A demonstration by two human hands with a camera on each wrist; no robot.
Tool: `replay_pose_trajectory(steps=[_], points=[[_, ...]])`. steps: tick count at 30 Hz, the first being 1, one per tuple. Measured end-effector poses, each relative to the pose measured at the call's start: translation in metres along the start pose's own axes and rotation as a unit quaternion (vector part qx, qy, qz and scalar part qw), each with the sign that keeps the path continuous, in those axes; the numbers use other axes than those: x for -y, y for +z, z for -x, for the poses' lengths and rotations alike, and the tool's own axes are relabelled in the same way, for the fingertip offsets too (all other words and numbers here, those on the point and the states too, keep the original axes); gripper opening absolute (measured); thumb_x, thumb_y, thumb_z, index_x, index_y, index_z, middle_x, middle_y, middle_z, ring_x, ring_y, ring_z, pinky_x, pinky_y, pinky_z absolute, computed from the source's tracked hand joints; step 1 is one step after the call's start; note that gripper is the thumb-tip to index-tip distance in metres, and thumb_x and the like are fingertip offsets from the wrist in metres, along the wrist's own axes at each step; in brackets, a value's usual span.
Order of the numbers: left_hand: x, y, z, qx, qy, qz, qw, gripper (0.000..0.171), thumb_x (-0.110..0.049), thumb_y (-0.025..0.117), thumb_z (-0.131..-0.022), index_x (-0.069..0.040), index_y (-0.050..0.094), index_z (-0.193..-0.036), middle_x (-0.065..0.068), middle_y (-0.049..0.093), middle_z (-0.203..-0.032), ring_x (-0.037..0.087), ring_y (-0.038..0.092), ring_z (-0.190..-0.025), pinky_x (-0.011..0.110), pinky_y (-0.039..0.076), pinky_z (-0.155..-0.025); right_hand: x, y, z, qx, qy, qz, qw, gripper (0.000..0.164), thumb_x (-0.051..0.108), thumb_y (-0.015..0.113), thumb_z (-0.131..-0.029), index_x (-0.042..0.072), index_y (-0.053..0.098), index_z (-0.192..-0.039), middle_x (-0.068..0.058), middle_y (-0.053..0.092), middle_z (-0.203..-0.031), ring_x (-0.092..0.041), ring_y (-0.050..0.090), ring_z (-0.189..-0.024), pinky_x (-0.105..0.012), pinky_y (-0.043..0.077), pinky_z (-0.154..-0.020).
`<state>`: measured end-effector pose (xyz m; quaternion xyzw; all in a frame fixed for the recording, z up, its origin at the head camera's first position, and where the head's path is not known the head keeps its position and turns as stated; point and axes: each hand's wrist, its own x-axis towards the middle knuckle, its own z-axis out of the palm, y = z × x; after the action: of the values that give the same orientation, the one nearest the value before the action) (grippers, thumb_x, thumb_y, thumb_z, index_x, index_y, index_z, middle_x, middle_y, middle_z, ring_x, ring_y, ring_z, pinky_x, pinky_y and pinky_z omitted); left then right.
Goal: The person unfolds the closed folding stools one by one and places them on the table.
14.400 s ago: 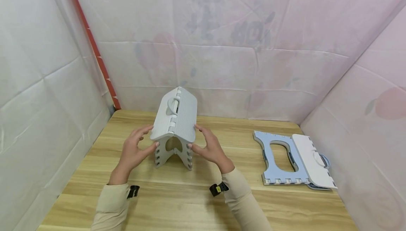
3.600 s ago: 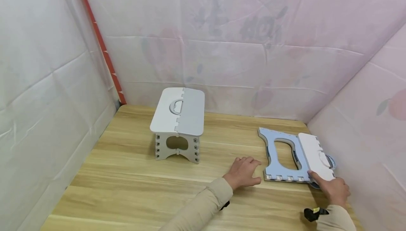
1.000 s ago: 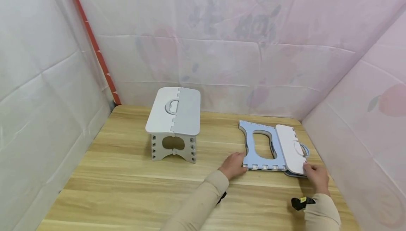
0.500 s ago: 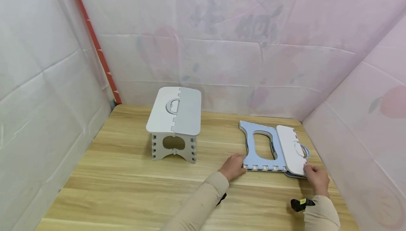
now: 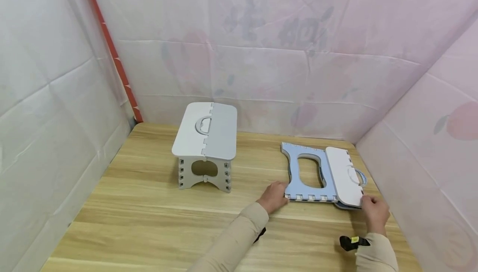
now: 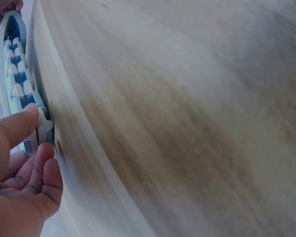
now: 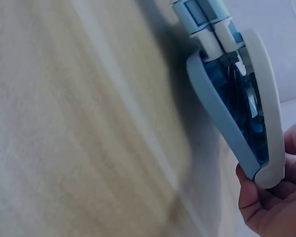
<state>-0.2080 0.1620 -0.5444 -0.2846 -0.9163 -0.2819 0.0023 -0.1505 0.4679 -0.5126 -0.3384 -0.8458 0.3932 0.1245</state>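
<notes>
A folded step stool, blue-legged with a white seat panel, lies flat on the wooden table at the right in the head view. My left hand pinches its near left corner; the left wrist view has the thumb on the toothed hinge edge and curled fingers beneath. At the near right end of the seat, my right hand grips the corner. The right wrist view shows the two seat halves meeting at these fingers. An unfolded white-and-grey step stool stands upright left of centre, untouched.
The wooden table is bounded by a patterned sheet behind and sheets at both sides. A red strip runs down the back left corner. A light handle sticks out from the folded stool's right edge.
The white-and-grey stool, earlier half folded between both hands, now stands flat-topped. Both hands have moved right and taken hold of the blue stool, which has shifted left; little differs in the last second.
</notes>
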Motion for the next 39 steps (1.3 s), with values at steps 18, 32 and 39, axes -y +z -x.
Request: replay_pose_trajectory(steps=[18, 32, 39], points=[[-0.004, -0.001, 0.001, -0.001, -0.015, 0.007, 0.9999, 0.053, -0.027, 0.075, -0.079, -0.003, 0.058, -0.124, 0.005, 0.060, -0.119, 0.015, 0.053, -0.111, 0.020, 0.040, -0.090, 0.026, -0.014, 0.004, -0.004, 0.036, -0.069, 0.997, 0.037, 0.019, 0.044, -0.084, -0.016, 0.056, -0.088, -0.027, 0.047, -0.102, -0.034, 0.041, -0.085, -0.029, 0.038, -0.048], [-0.005, -0.003, 0.000, -0.022, -0.013, 0.008, 0.9996, 0.050, -0.020, 0.080, -0.073, -0.001, 0.063, -0.116, 0.004, 0.064, -0.103, 0.011, 0.058, -0.092, 0.018, 0.044, -0.079, 0.043, -0.020, 0.004, -0.057, 0.038, -0.115, 0.991, 0.031, 0.027, 0.051, -0.084, 0.008, 0.060, -0.062, -0.023, 0.050, -0.103, -0.030, 0.043, -0.086, -0.023, 0.037, -0.052], [-0.007, -0.001, 0.000, -0.030, -0.014, -0.007, 0.9994, 0.045, -0.022, 0.083, -0.069, -0.004, 0.067, -0.107, 0.001, 0.058, -0.091, 0.008, 0.052, -0.080, 0.016, 0.043, -0.071, 0.051, -0.022, 0.008, -0.066, 0.040, -0.151, 0.985, 0.027, 0.028, 0.053, -0.084, 0.022, 0.059, -0.058, -0.014, 0.051, -0.098, -0.023, 0.043, -0.081, -0.019, 0.037, -0.053]])
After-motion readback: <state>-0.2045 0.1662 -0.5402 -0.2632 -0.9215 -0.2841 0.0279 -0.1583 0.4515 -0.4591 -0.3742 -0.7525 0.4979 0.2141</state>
